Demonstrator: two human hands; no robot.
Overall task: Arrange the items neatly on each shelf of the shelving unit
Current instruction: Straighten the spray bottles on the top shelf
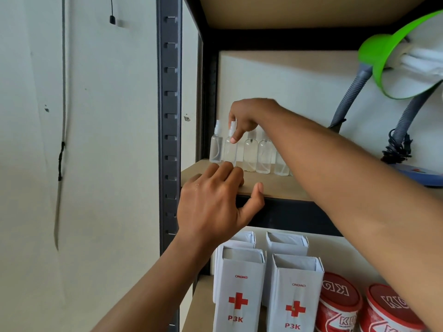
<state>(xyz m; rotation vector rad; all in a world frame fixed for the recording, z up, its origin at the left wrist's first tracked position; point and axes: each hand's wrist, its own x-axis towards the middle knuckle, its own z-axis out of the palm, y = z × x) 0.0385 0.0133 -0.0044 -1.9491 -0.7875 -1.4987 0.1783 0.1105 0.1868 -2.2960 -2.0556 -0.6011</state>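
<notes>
On shelf edge (282, 188): left hand (211, 202) rests; right hand (247, 116) pinches bottle (230, 152).

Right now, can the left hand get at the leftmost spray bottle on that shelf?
Probably yes. The left hand rests on the shelf edge just before the leftmost spray bottle, bare board between them. The right hand pinches the second bottle beside it, not across that path.

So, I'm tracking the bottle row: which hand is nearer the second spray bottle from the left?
Right. The right hand holds the spray bottle by its top; the left hand rests on the shelf edge below it.
</notes>
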